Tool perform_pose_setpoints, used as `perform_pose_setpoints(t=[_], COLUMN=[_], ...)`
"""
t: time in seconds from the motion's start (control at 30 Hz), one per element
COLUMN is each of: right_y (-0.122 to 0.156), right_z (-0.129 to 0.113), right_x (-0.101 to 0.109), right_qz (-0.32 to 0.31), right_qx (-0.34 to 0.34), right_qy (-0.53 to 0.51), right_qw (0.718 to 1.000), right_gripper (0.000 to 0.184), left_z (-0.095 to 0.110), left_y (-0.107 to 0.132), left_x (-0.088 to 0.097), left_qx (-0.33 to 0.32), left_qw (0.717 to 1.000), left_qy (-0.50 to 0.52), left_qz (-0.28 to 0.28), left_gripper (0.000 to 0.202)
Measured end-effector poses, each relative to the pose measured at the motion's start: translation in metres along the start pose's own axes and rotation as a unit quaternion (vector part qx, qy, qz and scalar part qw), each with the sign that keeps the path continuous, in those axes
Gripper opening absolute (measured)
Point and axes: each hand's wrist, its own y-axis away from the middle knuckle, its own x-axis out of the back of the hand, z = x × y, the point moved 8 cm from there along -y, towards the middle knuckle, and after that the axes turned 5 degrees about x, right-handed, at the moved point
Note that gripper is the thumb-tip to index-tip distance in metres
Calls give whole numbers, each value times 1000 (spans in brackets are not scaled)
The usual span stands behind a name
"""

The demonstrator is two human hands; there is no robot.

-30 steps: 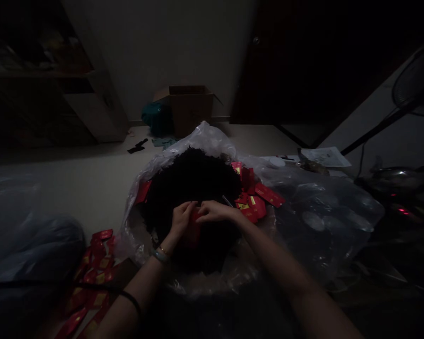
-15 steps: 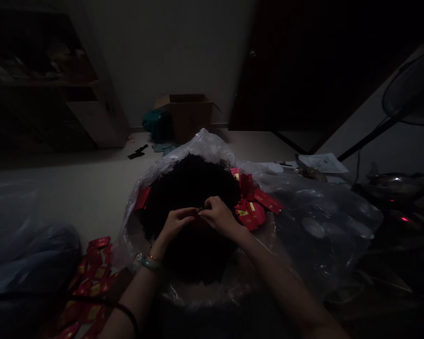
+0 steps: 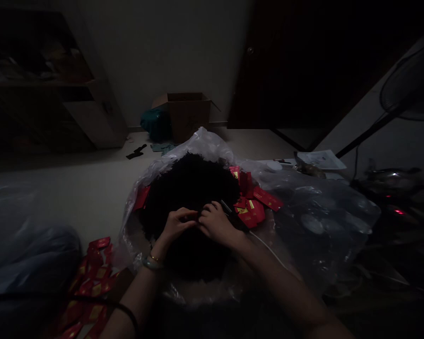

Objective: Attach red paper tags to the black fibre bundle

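A big black, fuzzy-edged mass (image 3: 194, 179) fills a clear plastic liner (image 3: 207, 141). My left hand (image 3: 178, 223) is over it, thumb and forefinger drawn together in a pinch. Close beside it, my right hand (image 3: 217, 223) has its fingers bent and pressed together, their tips meeting those of the left hand. Whatever lies between the fingertips is small, dark and too dim to name. Just past the right hand's knuckles shows a dark, pale-edged object (image 3: 227, 207). A thin white cord (image 3: 268, 247) runs along my right forearm.
Red packets (image 3: 254, 209) lie at the mass's right edge, more red packets (image 3: 99, 270) at lower left. To the right is a clear plastic bag (image 3: 314, 226). Behind stand an open cardboard box (image 3: 190, 117) and a teal bundle (image 3: 155, 123). A fan (image 3: 408, 84) stands far right.
My right hand has tilted over, its fingers now laid lower and closer together. The pale-edged object and white cord show more plainly beside it. The left hand has hardly moved.
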Motion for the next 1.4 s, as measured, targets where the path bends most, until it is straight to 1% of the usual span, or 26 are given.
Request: perform_pose_setpoints(t=[0.07,0.13,0.2,0.27,0.33,0.43,0.5,0.6,0.67,0.8,0.87,0.93,1.03,1.13,1.2,1.3,1.4], right_y=[-3,-3,-2,0,-1,-4,-6,-7,-6,-7,-8,-9,-6,-4,-5,-9,-11], right_z=[-1,2,5,7,7,7,6,6,7,5,5,4,5,8,9,11,10], right_x=[1,4,6,5,1,-3,-1,9,11,4,2,5,9,9,7,7,7], right_qz=[-11,8,38,45,23,-20,-23,26,54,42,42,61,110,133,122,88,52], right_qx=[7,4,-3,-5,-11,-27,-20,-3,2,23,26,35,52,43,27,-10,-16], right_qy=[0,-19,-41,-48,-34,13,35,38,34,41,53,57,43,34,40,50,46], right_qw=[1000,1000,998,998,999,999,999,999,998,998,997,996,992,990,991,995,997], right_gripper=[15,13,17,17,13,18,19,13,10,15,14,13,10,11,12,11,10], left_z=[-2,-4,-4,-3,-2,-3,-4,-6,-6,-4,-2,1,7,11,11,12,14], left_y=[0,0,0,0,1,1,0,0,0,0,0,0,0,0,1,2,3], left_x=[1,2,2,1,1,1,2,3,3,-1,-1,0,1,0,-2,-3,-3], left_qx=[6,13,16,14,12,17,22,34,39,28,15,-4,-28,-31,-26,-23,-29], left_qw=[1000,1000,1000,1000,1000,1000,999,999,999,999,1000,1000,999,998,998,998,996], left_qy=[2,4,4,1,3,8,10,12,9,-1,-5,-10,-29,-44,-47,-52,-64], left_qz=[5,11,14,16,17,20,26,35,34,17,18,24,35,35,33,38,50], left_gripper=[28,28,29,30,30,30,29,28,26,22,23,24,23,22,22,22,21])
